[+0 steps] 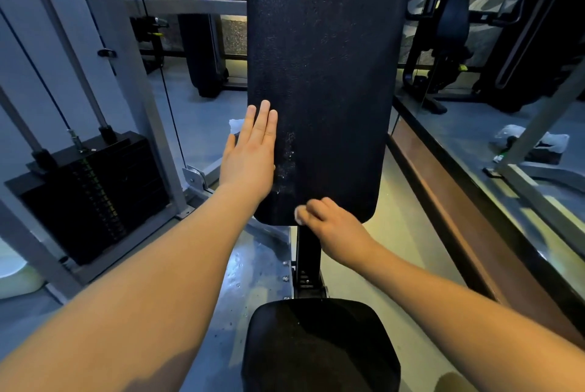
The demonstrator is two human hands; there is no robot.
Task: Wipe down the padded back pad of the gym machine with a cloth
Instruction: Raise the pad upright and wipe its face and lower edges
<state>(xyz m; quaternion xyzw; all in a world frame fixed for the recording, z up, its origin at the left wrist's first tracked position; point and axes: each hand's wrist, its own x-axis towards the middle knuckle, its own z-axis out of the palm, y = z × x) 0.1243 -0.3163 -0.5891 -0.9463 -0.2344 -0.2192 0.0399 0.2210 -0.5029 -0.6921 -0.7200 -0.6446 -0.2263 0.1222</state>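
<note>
The black padded back pad (326,75) stands upright in the middle of the view, with white flecks and smears low on its left side. My left hand (251,154) lies flat against the pad's left edge, fingers straight and pointing up. My right hand (329,223) is closed around a small white cloth (299,213) and presses it on the pad's bottom edge; most of the cloth is hidden inside the fist. Below, the black seat pad (319,347) fills the lower middle.
A black weight stack (91,195) with cables and grey frame posts stands on the left. A mirror wall with a brown ledge (443,201) runs along the right, reflecting other machines. A black post (308,252) joins the back pad to the seat. The floor shows wet spots.
</note>
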